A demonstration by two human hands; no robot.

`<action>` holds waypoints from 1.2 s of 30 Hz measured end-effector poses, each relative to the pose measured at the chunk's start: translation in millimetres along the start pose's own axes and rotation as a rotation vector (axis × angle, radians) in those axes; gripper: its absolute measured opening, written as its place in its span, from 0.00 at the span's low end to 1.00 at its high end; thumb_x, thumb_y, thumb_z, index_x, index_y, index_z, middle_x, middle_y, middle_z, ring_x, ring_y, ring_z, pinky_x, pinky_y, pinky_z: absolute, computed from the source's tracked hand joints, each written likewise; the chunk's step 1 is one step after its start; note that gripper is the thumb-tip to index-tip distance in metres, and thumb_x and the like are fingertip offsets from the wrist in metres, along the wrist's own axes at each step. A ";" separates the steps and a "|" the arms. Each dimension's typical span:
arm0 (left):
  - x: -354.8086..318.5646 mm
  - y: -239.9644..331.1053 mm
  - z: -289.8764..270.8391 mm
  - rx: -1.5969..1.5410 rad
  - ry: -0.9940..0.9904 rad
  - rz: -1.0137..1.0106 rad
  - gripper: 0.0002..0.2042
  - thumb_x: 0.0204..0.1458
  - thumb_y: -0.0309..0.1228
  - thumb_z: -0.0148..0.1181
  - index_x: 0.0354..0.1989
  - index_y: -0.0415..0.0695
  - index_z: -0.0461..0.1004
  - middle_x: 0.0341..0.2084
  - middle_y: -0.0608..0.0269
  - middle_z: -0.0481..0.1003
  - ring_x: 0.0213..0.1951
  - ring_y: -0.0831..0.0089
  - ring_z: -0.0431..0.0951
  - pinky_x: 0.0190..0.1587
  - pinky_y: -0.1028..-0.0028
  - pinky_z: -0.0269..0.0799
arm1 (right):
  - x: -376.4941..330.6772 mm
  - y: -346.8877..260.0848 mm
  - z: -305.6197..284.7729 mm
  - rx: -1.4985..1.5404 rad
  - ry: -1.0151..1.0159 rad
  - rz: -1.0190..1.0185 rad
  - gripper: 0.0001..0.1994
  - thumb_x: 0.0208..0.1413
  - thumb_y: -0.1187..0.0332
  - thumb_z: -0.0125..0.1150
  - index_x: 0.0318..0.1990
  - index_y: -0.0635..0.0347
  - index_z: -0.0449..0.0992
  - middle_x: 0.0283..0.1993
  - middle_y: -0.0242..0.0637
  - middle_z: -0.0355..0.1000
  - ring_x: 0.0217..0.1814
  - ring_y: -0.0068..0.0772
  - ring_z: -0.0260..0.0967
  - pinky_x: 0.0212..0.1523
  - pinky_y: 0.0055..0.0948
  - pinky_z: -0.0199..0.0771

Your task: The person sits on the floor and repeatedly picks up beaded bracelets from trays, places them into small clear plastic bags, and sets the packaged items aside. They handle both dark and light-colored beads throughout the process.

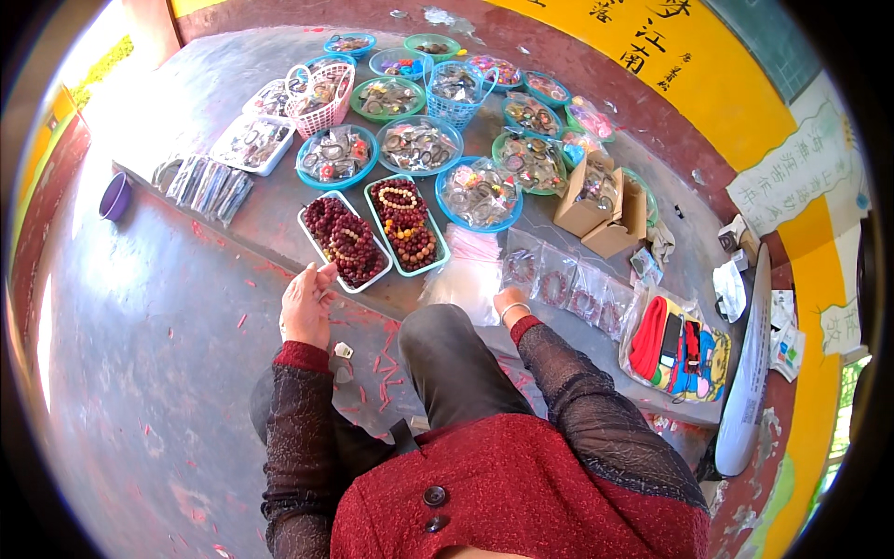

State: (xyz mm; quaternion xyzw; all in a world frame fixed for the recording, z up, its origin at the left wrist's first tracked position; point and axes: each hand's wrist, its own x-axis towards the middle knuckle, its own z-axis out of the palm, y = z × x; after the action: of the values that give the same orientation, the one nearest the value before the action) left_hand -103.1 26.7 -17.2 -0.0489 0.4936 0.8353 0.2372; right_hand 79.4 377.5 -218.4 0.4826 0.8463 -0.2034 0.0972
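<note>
Single head-worn fisheye view, looking steeply down and forward over the wearer's red top point(521, 484) and knees to a low grey platform point(233, 84) of bead trays. Near field fills the lower frame; far edges curve (lens distortion) toward a yellow wall point(708, 84) at upper right

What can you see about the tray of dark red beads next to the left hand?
The tray is a white, shallow rectangle that looks like plastic, lying flat and slanted on the grey ledge. It is heaped with strings of dark red beads. The left hand is at its near edge, and a green tray of beads lies alongside.
</note>
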 end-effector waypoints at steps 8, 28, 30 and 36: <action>1.7 -4.2 -0.9 0.054 -0.077 -0.021 0.10 0.54 0.34 0.51 0.25 0.42 0.70 0.31 0.61 0.76 0.32 0.77 0.73 0.32 0.78 0.65 | -30.8 -0.1 -43.0 0.263 0.193 -0.148 0.13 0.42 0.62 0.54 0.27 0.63 0.78 0.31 0.50 0.73 0.34 0.46 0.73 0.35 0.35 0.70; -22.2 0.2 24.8 -0.057 -0.425 -0.112 0.15 0.55 0.34 0.51 0.45 0.36 0.69 0.39 0.58 0.74 0.40 0.73 0.74 0.43 0.72 0.70 | -182.2 -166.4 -115.0 1.732 -0.768 -0.601 0.11 0.49 0.71 0.55 0.40 0.64 0.72 0.51 0.45 0.68 0.53 0.37 0.65 0.57 0.37 0.60; -20.4 5.8 19.0 0.009 -0.379 -0.076 0.12 0.55 0.30 0.51 0.43 0.35 0.71 0.37 0.57 0.75 0.38 0.71 0.75 0.43 0.72 0.70 | -177.4 -155.8 -104.2 1.558 -0.730 -0.572 0.10 0.50 0.72 0.56 0.40 0.63 0.72 0.50 0.43 0.69 0.52 0.34 0.66 0.56 0.35 0.61; -27.2 22.3 16.0 0.472 -0.451 0.028 0.10 0.53 0.28 0.54 0.37 0.35 0.74 0.32 0.61 0.77 0.34 0.78 0.75 0.40 0.77 0.70 | -178.4 -154.1 -129.3 1.060 -0.409 -0.833 0.19 0.51 0.66 0.60 0.49 0.61 0.67 0.51 0.37 0.67 0.50 0.27 0.65 0.50 0.27 0.64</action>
State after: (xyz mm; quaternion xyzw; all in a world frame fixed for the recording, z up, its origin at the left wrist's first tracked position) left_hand -86.7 21.8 17.4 0.2002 0.6093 0.6908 0.3339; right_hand 43.4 225.9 0.7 0.0527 0.7123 -0.6953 -0.0800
